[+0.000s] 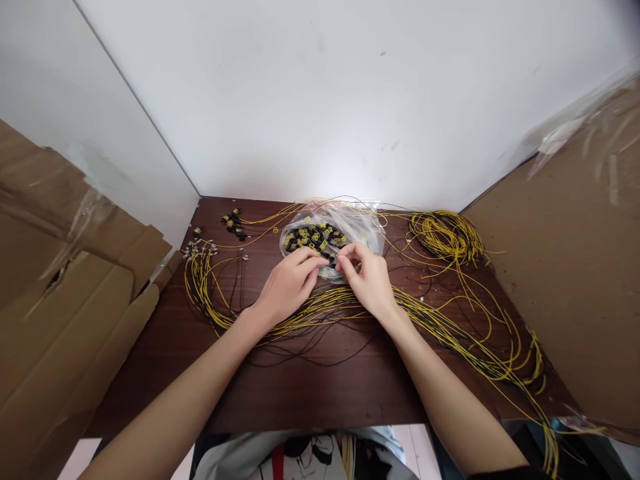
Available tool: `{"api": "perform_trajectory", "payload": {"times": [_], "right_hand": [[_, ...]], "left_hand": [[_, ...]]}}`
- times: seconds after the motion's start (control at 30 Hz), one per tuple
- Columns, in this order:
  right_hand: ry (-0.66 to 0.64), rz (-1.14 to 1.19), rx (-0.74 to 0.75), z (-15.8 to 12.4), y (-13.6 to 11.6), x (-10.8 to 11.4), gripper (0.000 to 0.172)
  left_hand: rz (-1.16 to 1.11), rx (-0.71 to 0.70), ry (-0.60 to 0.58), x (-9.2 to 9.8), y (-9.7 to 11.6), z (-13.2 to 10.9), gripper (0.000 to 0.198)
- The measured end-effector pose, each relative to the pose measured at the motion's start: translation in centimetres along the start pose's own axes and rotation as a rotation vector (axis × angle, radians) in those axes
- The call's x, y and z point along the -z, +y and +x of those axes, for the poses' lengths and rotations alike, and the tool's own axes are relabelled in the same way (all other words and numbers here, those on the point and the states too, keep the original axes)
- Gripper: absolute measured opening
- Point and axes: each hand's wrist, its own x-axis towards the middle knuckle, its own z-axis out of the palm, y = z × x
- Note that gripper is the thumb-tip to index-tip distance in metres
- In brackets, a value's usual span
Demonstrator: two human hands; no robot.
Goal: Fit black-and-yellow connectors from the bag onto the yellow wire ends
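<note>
A clear plastic bag (pixel 367 230) lies at the back middle of the dark brown table, with many small black and yellow connectors (pixel 313 235) in it. My left hand (pixel 293 280) is at the bag's front left edge, thumb and forefinger pinched together. My right hand (pixel 367 277) is closed the same way, just to the right. The fingertips are close together over the front of the bag; what they hold is too small to name. Below both hands a long bundle of yellow and black wires (pixel 320 305) runs across the table.
A coil of yellow wire (pixel 445 237) lies at the back right. Loose connectors (pixel 234 223) and white wire ends (pixel 200 248) are at the back left. Cardboard (pixel 75 300) stands on the left, another cardboard sheet (pixel 565 267) on the right, and a white wall (pixel 320 100) behind. Wires hang off the front right edge.
</note>
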Motion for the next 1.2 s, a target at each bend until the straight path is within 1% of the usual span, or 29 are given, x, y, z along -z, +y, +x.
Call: {"api": "perform_trajectory", "payload": {"times": [0.17,0.33,0.47,0.53,0.67,0.77,0.97,1.03,1.2], "right_hand": [[0.013,-0.008,0.026,0.0,0.1,-0.3,0.009],[-0.034,0.031,0.115,0.0,0.1,-0.7,0.009],[-0.051,-0.044,0.223,-0.1,0.4,-1.4,0.008],[-0.047,-0.095,0.252,-0.2,0.6,-1.8,0.009],[-0.038,-0.166,0.240,-0.1,0.9,-2.4,0.011],[-0.037,-0.169,0.233,0.0,0.9,-2.5,0.011],[-0.030,-0.162,0.248,0.0,0.9,-2.4,0.011],[-0.030,-0.151,0.247,0.0,0.9,-2.4,0.010],[-0.023,-0.131,0.231,-0.1,0.8,-2.4,0.008]], "left_hand": [[0.116,-0.003,-0.004,-0.2,-0.4,-0.2,0.027],[0.168,0.019,-0.021,-0.2,-0.6,-0.2,0.025],[0.163,0.017,-0.039,-0.3,-0.6,-0.1,0.024],[0.153,0.018,-0.038,-0.3,-0.6,-0.1,0.023],[0.111,0.024,-0.012,-0.5,-0.6,-0.1,0.022],[0.076,0.048,0.024,-0.7,-0.7,0.0,0.022],[0.008,0.164,0.097,-1.1,-1.0,0.3,0.023],[0.036,0.189,0.087,-1.1,-1.1,0.4,0.025],[0.185,0.206,-0.019,-1.2,-0.8,0.7,0.030]]}}
